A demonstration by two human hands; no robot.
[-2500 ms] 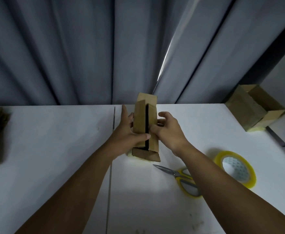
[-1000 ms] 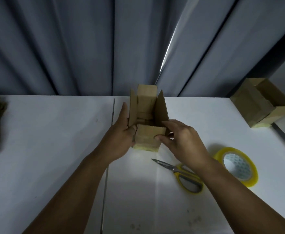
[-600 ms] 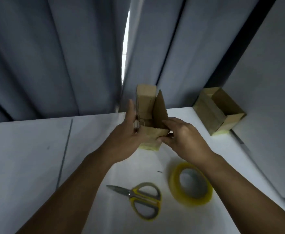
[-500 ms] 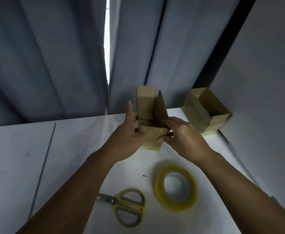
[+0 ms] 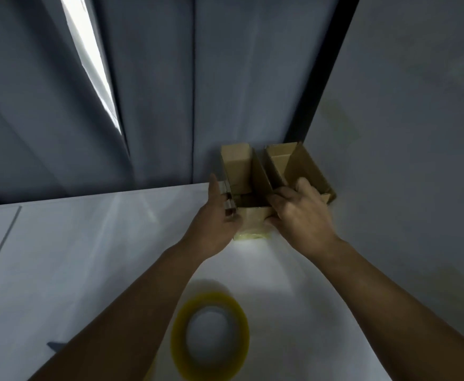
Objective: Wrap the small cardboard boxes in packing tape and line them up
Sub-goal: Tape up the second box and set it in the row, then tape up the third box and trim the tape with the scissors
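Small cardboard box point(image 5: 254, 220), flaps open, stands centre-right of the frame beside a second open box point(image 5: 299, 166); the left hand point(image 5: 217, 218) clasps its left side, and the right hand point(image 5: 299, 215) curls its fingers over its right flap. Step judged: lining up; next, square it to its neighbour and release. The right hand hides whether the boxes touch; the tape roll point(image 5: 177, 336), lower centre, is blurred.

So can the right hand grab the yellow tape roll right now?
Probably yes, once it lets go. The right hand grips the open cardboard box, but the tape roll lies uncovered on the table, nearer the person, with nothing on top.
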